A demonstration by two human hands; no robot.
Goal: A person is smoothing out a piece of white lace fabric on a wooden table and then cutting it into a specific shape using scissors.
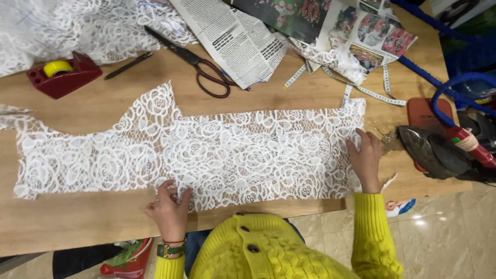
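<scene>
A cut piece of white floral lace (pixel 227 150) lies flat across a wooden table (pixel 77 217). My left hand (pixel 168 209) pinches the lace's near edge between its fingertips, close to the table's front. My right hand (pixel 366 157) rests flat on the lace's right end, fingers spread and pressing it down. Both arms wear yellow knit sleeves, and a watch sits on the left wrist.
Dark scissors (pixel 199 64), a black pen (pixel 127 66) and a red tape dispenser (pixel 63 75) lie behind the lace. More lace (pixel 77 26), newspapers (pixel 232 33), and a measuring tape (pixel 372 93) fill the back. An iron (pixel 431 150) with a blue cord rests at right.
</scene>
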